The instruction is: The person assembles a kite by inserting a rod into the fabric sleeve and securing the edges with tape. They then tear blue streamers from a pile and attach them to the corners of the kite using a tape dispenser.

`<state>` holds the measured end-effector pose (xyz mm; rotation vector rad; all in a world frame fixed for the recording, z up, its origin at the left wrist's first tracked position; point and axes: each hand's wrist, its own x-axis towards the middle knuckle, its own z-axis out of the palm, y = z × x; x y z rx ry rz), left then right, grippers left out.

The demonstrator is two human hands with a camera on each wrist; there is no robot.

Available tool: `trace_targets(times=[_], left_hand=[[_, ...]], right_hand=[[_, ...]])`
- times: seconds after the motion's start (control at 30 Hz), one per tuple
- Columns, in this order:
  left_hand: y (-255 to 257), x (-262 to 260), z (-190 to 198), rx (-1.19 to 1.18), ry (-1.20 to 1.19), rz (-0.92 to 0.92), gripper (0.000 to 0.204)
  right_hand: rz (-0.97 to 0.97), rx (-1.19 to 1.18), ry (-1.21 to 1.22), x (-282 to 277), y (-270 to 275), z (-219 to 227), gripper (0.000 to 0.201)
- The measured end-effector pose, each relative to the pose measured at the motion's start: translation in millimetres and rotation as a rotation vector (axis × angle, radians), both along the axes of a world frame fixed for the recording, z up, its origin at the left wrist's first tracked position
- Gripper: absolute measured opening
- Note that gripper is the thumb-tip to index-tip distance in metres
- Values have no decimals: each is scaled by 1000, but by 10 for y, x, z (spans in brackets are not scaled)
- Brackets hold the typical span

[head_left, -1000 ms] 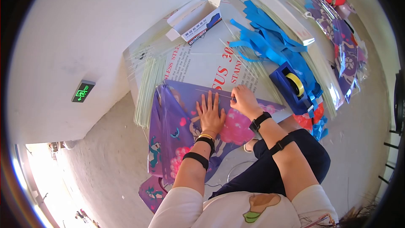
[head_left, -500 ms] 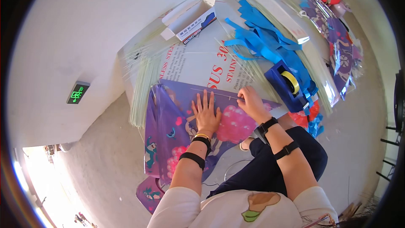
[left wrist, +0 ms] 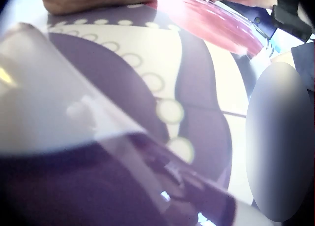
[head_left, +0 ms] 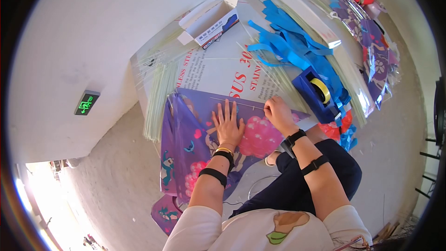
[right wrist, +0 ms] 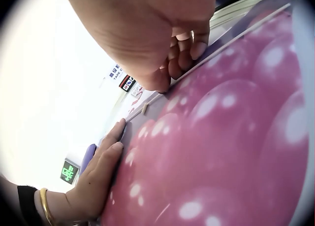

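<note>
A purple plastic sheet [head_left: 190, 109] printed with cartoon figures and pink balloons lies on the table, gathered in folds at its left. My left hand [head_left: 227, 128] rests flat on it, fingers spread and pointing away from me. Along the sheet's far edge runs a thin pale rod [head_left: 239, 103], with a small pale peg [right wrist: 144, 108] beside it. To the right, my right hand [head_left: 278, 114] pinches the rod at that edge, its other fingers curled in. The right wrist view shows the thumb and fingertips right at the rod [right wrist: 246, 35].
A blue tape dispenser [head_left: 304, 90] with yellow tape stands right of my right hand. Beyond it lie blue ribbons [head_left: 295, 56], a long white box [head_left: 311, 16] and wrapped purple sheets [head_left: 371, 49]. An open tape box [head_left: 216, 30] and bundled pale rods [head_left: 158, 107] lie at the left.
My right hand has shifted right along the sheet's far edge, leaving more of the rod and its small peg in sight. My left hand stays flat on the sheet.
</note>
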<state>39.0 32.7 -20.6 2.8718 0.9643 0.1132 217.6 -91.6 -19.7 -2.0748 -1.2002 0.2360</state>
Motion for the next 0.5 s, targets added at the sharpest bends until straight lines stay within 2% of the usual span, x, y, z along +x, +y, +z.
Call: trace_targets(times=[0.5], left_hand=[[0,-12,-5,-6,-40,-9,69]], right_hand=[[6,-24,-56,24,33,-41,10]])
